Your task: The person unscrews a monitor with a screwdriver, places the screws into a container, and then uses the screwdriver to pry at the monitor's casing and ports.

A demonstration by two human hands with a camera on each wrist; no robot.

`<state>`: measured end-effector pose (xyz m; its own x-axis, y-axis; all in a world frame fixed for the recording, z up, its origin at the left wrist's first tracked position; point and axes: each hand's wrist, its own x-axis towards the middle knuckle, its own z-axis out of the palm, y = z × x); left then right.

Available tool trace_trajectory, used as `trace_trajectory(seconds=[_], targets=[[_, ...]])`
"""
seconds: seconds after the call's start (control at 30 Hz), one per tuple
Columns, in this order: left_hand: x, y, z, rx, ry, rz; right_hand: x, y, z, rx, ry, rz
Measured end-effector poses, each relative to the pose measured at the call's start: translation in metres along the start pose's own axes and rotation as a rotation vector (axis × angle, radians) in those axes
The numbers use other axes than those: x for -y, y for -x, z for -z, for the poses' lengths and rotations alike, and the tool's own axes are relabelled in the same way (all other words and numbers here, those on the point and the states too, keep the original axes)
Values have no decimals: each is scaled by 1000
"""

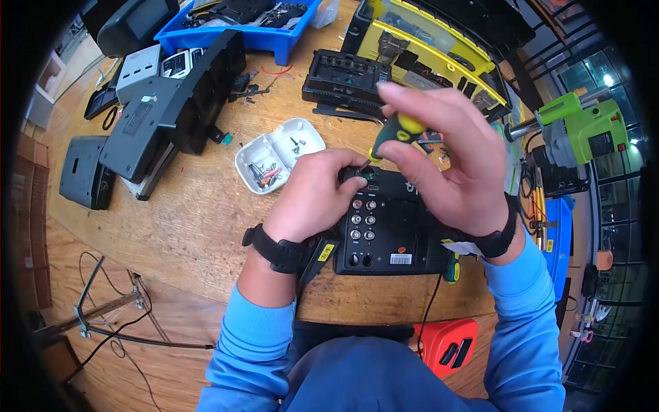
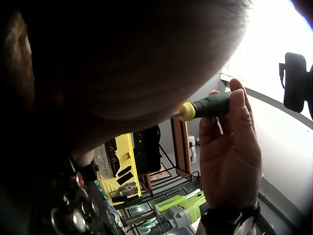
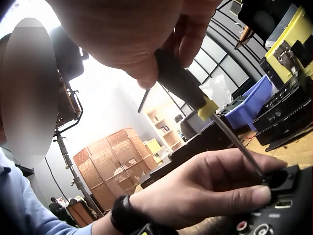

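A black device [image 1: 391, 233] with several round metal connectors lies on the wooden bench [image 1: 206, 226]. The right hand [image 1: 456, 147] grips the green and yellow screwdriver [image 3: 181, 81] by its handle, which leans above the device's far left corner. In the right wrist view the metal shaft runs down to that corner, beside the left hand's fingertips. The left hand [image 1: 316, 192] holds the corner, thumb and fingers around the shaft's lower end. The left wrist view shows the right hand [image 2: 232, 147] on the handle; the tip is hidden there.
A white two-part tray [image 1: 280, 154] with screws stands left of the device. Farther off are black housings [image 1: 147, 120], a blue bin [image 1: 278, 38], another black unit [image 1: 343, 79] and an open yellow case [image 1: 439, 62]. A green power tool [image 1: 594, 127] is at the right.
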<state>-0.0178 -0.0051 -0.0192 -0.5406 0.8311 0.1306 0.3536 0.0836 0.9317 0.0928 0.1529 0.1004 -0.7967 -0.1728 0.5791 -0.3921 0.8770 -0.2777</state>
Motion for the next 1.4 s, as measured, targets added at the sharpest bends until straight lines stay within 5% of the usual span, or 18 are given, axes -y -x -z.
trace_trajectory(seconds=[1.4], targets=[[0, 0, -1, 7, 9, 50, 2, 13, -9, -127, -140, -15]])
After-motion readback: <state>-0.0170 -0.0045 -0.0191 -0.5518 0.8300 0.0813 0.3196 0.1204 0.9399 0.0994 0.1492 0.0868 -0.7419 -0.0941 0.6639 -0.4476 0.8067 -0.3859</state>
